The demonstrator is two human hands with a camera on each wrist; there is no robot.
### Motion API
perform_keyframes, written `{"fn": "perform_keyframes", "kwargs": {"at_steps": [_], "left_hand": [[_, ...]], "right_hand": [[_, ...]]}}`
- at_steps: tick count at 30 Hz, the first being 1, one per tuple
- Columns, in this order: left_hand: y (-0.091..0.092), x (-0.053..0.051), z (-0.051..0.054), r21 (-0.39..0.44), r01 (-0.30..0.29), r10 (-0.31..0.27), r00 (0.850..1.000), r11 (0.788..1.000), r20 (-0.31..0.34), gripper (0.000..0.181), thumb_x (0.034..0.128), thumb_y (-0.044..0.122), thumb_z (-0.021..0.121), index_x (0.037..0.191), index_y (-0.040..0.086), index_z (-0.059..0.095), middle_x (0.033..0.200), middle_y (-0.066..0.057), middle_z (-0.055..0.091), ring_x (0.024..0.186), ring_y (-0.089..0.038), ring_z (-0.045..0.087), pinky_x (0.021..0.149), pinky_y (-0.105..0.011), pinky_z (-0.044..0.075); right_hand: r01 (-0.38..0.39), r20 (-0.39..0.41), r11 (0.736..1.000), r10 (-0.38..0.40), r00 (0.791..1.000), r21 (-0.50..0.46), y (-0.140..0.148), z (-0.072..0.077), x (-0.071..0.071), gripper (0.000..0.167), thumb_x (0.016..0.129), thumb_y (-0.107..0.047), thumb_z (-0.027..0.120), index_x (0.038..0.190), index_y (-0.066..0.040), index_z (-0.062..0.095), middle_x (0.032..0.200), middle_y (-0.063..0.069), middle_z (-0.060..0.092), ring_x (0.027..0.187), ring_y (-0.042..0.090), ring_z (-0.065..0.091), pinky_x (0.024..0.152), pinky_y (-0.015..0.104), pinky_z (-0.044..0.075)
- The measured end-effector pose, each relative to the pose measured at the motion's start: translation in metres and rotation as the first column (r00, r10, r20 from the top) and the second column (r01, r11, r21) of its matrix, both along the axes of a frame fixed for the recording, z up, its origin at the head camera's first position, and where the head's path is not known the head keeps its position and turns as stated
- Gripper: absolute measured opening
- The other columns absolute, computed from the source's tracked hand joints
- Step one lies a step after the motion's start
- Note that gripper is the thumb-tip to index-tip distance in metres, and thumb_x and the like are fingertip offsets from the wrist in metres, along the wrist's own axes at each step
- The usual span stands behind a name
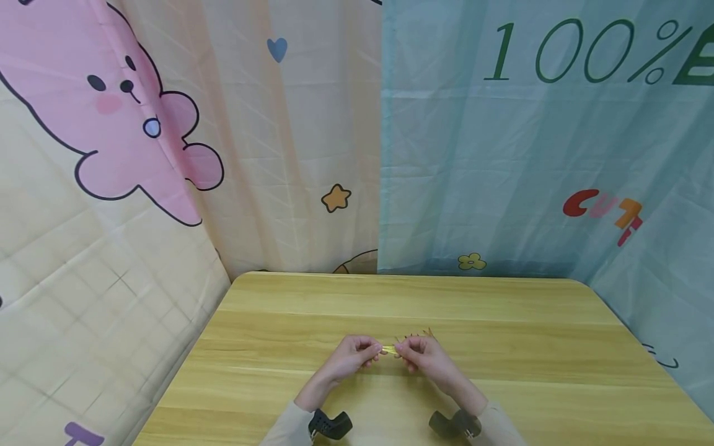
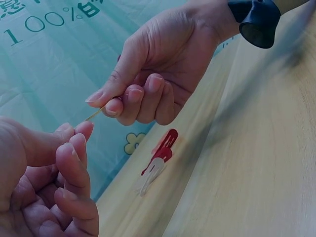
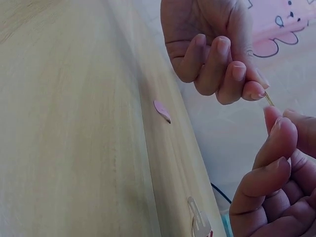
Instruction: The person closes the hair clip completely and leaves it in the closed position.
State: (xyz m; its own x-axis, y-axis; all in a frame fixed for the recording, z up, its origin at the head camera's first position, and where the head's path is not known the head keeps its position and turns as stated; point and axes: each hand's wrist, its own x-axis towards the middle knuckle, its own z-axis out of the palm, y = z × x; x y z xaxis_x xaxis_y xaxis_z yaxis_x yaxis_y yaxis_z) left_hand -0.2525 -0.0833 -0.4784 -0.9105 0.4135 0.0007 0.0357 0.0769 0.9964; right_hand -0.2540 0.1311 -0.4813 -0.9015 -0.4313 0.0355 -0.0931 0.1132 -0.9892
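Between both hands, low in the middle of the head view, a thin yellow hair clip (image 1: 389, 350) is stretched from fingertips to fingertips. My left hand (image 1: 352, 358) pinches one end with thumb and forefinger. The other end is pinched by my right hand (image 1: 428, 359). In the wrist views the clip (image 3: 268, 98) appears edge-on as a narrow line, its ends covered by the fingers. Both hands are raised off the table, the remaining fingers loosely curled.
Beyond the right hand, several snap hair clips lie on the wooden table (image 1: 279, 310), among them a red clip (image 2: 171, 138) and a white clip (image 2: 153, 172). A pink clip (image 3: 161, 110) lies apart. Printed curtains (image 1: 312, 136) hang around the table's back and sides.
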Motion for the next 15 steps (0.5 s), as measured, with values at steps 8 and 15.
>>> {"fn": "perform_keyframes", "kwargs": {"at_steps": [8,15], "left_hand": [[-0.0003,-0.0008,0.0002,0.007,0.019,-0.019,1.0,1.0,0.002,0.02,0.0952,0.009,0.057,0.097,-0.009,0.063,0.075,0.0,0.057,0.061,-0.009,0.044,0.051,-0.019,0.033],[-0.0005,-0.001,-0.0012,-0.008,0.009,-0.009,1.0,1.0,0.004,0.019,0.0953,0.009,0.057,0.097,-0.008,0.064,0.076,-0.001,0.058,0.062,-0.01,0.044,0.053,-0.019,0.034]], "right_hand": [[-0.035,0.008,0.999,0.035,0.999,-0.032,-0.0003,0.0,0.0,0.031,0.096,-0.014,0.058,0.089,0.017,0.054,0.065,0.0,0.052,0.055,0.008,0.047,0.055,0.021,0.039],[-0.031,0.035,0.998,0.032,0.999,-0.048,-0.0015,0.0,0.0007,0.029,0.096,-0.013,0.056,0.094,0.016,0.056,0.065,0.003,0.054,0.056,0.01,0.05,0.057,0.023,0.041]]}}
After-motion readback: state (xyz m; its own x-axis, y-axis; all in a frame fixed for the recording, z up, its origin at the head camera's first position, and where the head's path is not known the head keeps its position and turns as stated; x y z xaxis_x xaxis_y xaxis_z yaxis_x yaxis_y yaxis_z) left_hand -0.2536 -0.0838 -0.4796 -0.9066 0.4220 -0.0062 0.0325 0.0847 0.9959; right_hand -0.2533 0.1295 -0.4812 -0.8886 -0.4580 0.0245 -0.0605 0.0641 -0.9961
